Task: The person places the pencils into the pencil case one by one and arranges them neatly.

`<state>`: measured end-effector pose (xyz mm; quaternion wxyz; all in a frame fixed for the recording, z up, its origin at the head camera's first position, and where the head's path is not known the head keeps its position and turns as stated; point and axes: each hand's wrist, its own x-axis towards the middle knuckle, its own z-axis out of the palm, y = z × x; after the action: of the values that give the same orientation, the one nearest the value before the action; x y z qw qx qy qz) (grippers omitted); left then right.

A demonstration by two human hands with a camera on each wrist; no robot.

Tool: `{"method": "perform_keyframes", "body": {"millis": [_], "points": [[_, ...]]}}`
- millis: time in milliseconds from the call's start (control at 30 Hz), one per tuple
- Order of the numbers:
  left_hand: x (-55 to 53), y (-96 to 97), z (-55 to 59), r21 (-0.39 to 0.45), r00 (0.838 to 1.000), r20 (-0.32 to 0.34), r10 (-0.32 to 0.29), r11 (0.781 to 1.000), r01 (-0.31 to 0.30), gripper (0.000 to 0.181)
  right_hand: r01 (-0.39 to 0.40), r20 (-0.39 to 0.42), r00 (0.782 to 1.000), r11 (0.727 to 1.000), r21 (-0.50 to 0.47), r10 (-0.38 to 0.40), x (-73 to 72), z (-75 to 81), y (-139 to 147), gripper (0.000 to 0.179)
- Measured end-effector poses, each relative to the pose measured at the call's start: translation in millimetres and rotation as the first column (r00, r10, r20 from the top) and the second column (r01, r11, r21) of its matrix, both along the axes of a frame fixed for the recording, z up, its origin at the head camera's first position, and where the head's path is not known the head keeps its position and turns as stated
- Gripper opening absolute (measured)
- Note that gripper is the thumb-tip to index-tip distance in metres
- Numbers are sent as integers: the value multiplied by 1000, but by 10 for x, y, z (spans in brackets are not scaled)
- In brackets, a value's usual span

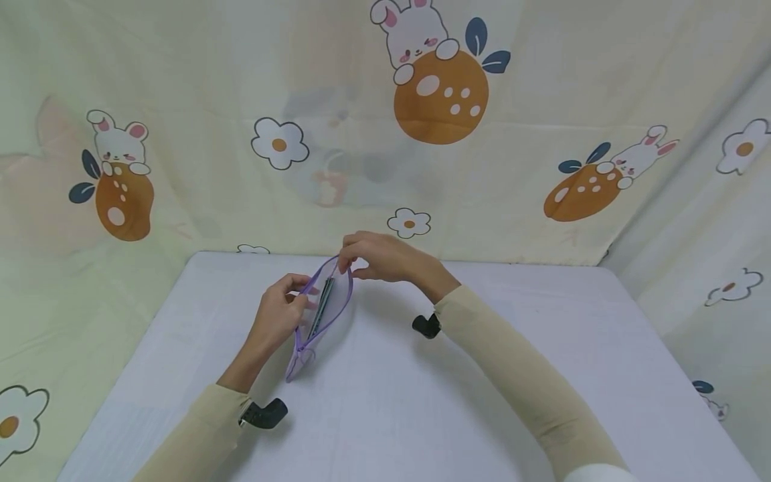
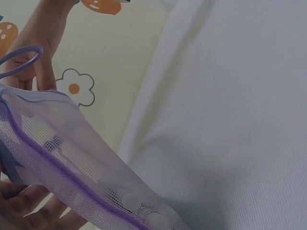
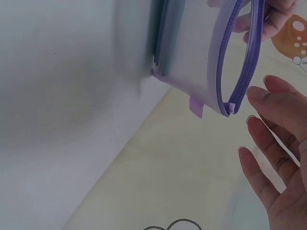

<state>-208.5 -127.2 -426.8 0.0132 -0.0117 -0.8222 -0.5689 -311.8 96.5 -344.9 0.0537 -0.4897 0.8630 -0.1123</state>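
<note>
A mesh zipper pouch (image 1: pixel 299 361) with purple trim stands tilted over the table, its zipped mouth spread wide. Inside lie slender dark green sticks like pencils (image 1: pixel 322 304), which also show through the side in the right wrist view. My left hand (image 1: pixel 280 311) grips the left edge of the mouth; in the left wrist view, its fingers (image 2: pixel 38 206) are partly behind the mesh (image 2: pixel 91 148). At the far end of the mouth is my right hand (image 1: pixel 382 258). In the right wrist view its fingers (image 3: pixel 273 158) are spread, with the thumb beside the zipper end (image 3: pixel 231 108).
A white-covered table (image 1: pixel 434 415) lies beneath, and its back edge meets a hanging curtain (image 1: pixel 337 67) printed with rabbits and flowers. Another printed curtain (image 1: pixel 693 221) hangs at the right. Black wrist cameras (image 1: pixel 265 414) sit at the cuffs.
</note>
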Motion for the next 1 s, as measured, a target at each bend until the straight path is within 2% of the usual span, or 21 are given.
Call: {"method": "perform_keyframes", "body": {"millis": [367,567,767,1000], "points": [[-1,17,8,-1,1000,11,9,1000,-9,29,52,61,997,998,-35,-49,71,19,161,21],[-1,30,6,0,1000,2,8,1000,-8,29,81,74,994,996,-40,-78,186,50,255,29],[7,33,-7,6,1000,-6,-5,1000,5,30,102,66,993,994,-48,-98,299,70,418,28],[5,27,-16,0,1000,-12,-7,1000,7,30,115,74,991,988,-103,-108,384,92,621,29]]}}
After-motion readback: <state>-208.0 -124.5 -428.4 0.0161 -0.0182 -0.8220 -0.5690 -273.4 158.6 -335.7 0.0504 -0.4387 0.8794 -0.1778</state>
